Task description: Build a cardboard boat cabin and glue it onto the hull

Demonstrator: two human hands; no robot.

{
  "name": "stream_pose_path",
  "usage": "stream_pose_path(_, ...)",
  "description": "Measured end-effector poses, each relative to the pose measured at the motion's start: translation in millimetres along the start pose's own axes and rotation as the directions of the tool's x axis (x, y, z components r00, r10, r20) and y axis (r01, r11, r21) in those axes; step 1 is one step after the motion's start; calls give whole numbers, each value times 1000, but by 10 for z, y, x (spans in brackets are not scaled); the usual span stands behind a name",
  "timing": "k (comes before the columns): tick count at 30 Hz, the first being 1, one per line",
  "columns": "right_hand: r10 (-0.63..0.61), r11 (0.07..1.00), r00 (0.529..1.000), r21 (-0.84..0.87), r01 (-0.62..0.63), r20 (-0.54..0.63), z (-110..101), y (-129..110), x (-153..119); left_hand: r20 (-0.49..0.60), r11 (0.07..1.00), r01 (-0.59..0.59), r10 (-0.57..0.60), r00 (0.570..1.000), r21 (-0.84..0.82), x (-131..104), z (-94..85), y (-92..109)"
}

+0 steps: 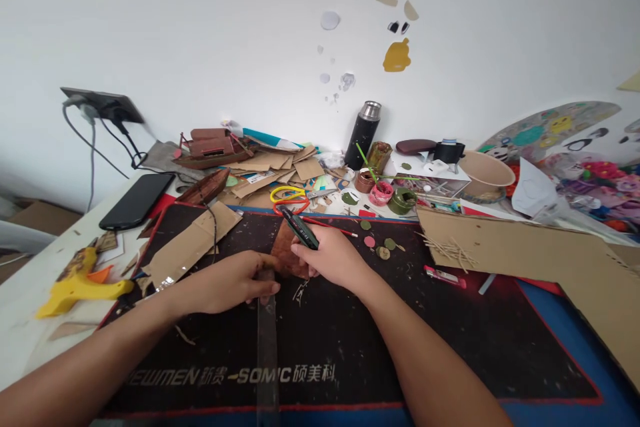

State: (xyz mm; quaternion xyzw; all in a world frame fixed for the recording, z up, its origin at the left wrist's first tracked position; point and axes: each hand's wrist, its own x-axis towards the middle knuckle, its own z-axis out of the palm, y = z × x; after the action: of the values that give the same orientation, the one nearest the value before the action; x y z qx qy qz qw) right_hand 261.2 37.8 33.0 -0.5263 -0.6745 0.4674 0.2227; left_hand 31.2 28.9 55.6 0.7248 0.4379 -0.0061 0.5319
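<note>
Right hand (334, 257): grip clamped on tool (303, 230). Left hand (241, 280): over ruler (267, 347), grip indeterminable. Apparent step: working brown piece (284, 245); next move calls for steadying it.

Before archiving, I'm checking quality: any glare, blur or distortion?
Head view: soft light on the wall; bright glints at the near end of the cardboard strip; the colourful heap at the right edge looks stretched and soft; lettering on the pen-like tool too small to read.
</note>
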Motion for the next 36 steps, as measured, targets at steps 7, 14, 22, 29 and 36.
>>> stream_pose_path(7, 26, 993, 999, 113, -20, -44, 20, 86, 95, -53, 998, -20, 17, 998, -63, 118, 58, -28)
stream_pose_path(14, 0, 997, 998, 80, 5, -68, 42, 137, 126, -96, 989, -29, 16, 995, -144, 10, -64, -98)
stream_pose_path(22, -14, 1000, 997, -4, 14, -69, 42, 135, 116, -361, 949, -147, 245, 900, 278, 164, -213, -236)
stream_pose_path(29, -17, 998, 998, -60, 13, -66, 28, 104, 110, -467, 856, -233, 458, 756, 462, 150, -108, -286)
stream_pose_path(36, -1, 998, 996, -68, -5, -86, 25, 69, 99, -241, 662, -336, 622, 745, 670, -113, 232, -384)
